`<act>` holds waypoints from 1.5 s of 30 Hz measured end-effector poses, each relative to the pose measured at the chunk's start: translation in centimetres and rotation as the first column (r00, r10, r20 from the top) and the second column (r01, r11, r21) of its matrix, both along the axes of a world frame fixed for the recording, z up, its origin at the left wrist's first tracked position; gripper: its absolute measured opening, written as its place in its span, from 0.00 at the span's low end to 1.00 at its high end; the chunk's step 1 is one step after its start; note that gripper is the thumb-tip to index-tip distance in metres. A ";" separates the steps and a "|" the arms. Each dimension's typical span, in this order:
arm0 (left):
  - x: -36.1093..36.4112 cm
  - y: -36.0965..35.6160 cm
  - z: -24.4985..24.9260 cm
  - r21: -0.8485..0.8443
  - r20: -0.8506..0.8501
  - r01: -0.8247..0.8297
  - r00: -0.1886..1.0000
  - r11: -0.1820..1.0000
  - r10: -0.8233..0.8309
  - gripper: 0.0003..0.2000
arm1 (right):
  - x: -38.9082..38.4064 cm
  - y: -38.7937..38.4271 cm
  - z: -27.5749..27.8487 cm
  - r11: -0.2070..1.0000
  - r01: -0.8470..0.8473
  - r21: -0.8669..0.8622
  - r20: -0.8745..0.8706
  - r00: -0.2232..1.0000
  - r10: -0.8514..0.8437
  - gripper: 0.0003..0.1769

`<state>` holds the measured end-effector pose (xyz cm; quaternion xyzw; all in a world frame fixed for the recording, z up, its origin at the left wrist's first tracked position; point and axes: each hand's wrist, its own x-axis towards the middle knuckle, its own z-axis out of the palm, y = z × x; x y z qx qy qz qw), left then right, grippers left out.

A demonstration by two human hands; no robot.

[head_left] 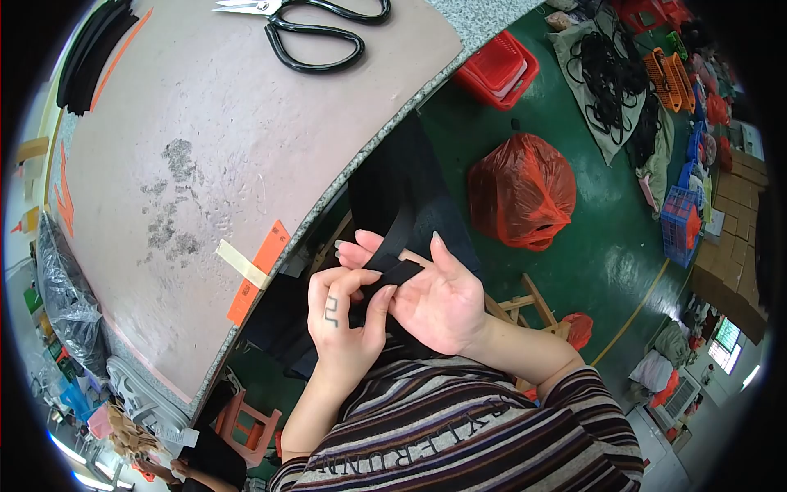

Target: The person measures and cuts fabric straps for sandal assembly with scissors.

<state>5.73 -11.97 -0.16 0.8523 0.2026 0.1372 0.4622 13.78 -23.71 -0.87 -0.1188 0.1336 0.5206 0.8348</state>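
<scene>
A black fabric strap [402, 272] is folded over at its end, with a longer length running up and away over my dark trousers. My left hand [338, 316] pinches the folded strap between thumb and fingers. Palm up beside it, my right hand [443, 307] has its thumb spread and its fingers stretched out under the strap, which lies across them. Both hands are in front of my striped top, just off the table's edge.
Black-handled scissors [316, 37] and a bundle of black strips [94, 53] lie on the table [270, 139]. Orange and cream tape [258, 271] sticks near its edge. A red plastic bag [525, 189], a red basket [496, 70] and a wooden stool [529, 303] stand on the green floor.
</scene>
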 end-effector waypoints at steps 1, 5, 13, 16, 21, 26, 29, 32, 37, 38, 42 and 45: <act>0.0 -0.1 0.1 0.000 -0.010 0.002 1.000 1.000 -0.002 0.12 | -0.1 0.0 -0.1 1.000 -0.002 -0.003 0.000 1.000 0.002 0.41; 0.2 0.5 -1.0 0.168 0.105 0.104 0.987 0.980 -0.123 0.13 | -0.1 0.0 -0.3 1.000 0.002 -0.028 0.042 0.999 -0.001 0.37; -1.9 2.5 0.7 -0.508 0.103 0.093 0.994 0.856 -0.047 0.11 | 0.9 -0.2 -0.7 0.971 -0.111 -0.213 -0.035 0.994 0.106 0.27; -1.4 2.7 2.3 -0.473 -0.050 0.018 0.998 0.881 -0.047 0.11 | 1.3 -0.1 0.4 0.966 -0.155 -0.204 0.000 0.987 0.159 0.29; -0.4 1.6 0.8 -0.313 -0.072 -0.044 0.997 0.949 0.022 0.11 | 0.8 0.1 0.5 0.979 -0.164 -0.120 0.004 0.986 0.166 0.37; -0.7 1.7 0.9 -0.210 -0.050 0.031 0.998 0.977 -0.042 0.13 | 0.4 0.2 0.8 0.986 -0.137 -0.098 0.059 0.988 0.144 0.39; -0.5 1.4 1.0 -0.029 -0.014 0.046 0.999 0.999 -0.046 0.13 | 0.1 0.4 1.1 0.983 -0.128 -0.128 0.064 0.988 0.137 0.38; -0.1 0.7 0.9 0.105 0.023 0.000 1.000 0.994 -0.003 0.11 | 0.0 0.4 1.1 0.985 -0.122 -0.119 0.042 0.991 0.128 0.38; -0.3 1.1 0.0 0.138 0.011 0.050 0.999 0.989 -0.052 0.10 | -0.4 0.5 0.8 0.974 -0.123 -0.190 0.093 0.985 0.142 0.35; -0.2 1.2 0.0 0.171 0.021 0.064 0.997 0.983 -0.068 0.10 | -0.5 0.5 0.7 0.973 -0.109 -0.204 0.080 0.989 0.128 0.33; -2.3 2.6 -0.2 -0.399 0.176 0.193 0.975 0.896 -0.132 0.11 | 0.2 0.0 -0.7 0.941 0.011 -0.338 0.208 0.976 0.063 0.24; -4.9 5.0 2.6 -0.843 0.197 0.108 0.973 0.527 0.117 0.06 | 2.2 -1.5 -1.6 0.781 0.146 -0.607 0.639 0.673 0.372 0.16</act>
